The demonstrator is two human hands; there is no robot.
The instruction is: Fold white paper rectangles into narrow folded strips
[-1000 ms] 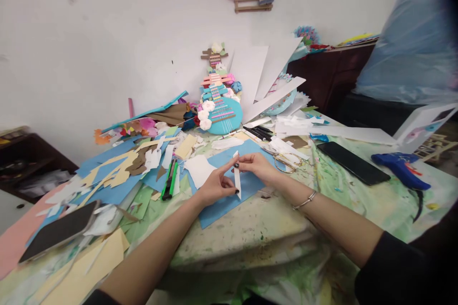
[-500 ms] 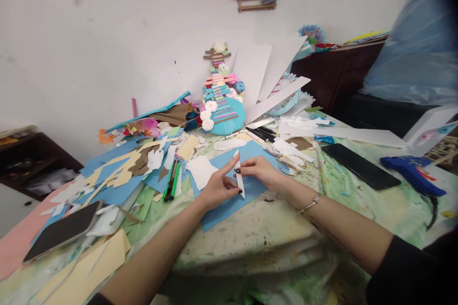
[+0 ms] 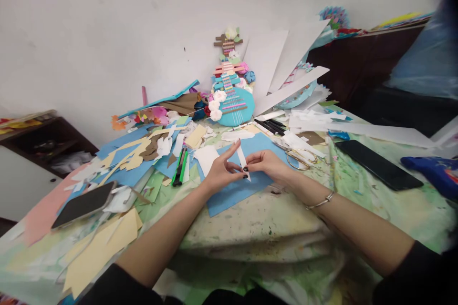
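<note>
Looks to me like the step in hand is shaping or lining up a narrow white paper strip [image 3: 242,156], which sits over the blue sheet [image 3: 229,200] at the middle of the surface [image 3: 250,233]. The right hand [image 3: 269,166] has its grip pinched on the strip near the lower end. The left hand [image 3: 222,174] is spread alongside, thumb by that end; can't tell if it's actually gripping. I'd guess the next move calls for a steady, light pinch, since thin paper creases easily. Fingertips hide part of the strip, no clue whether it touches the sheet, and the blue tool [image 3: 425,171] is cut off at the right edge.
</note>
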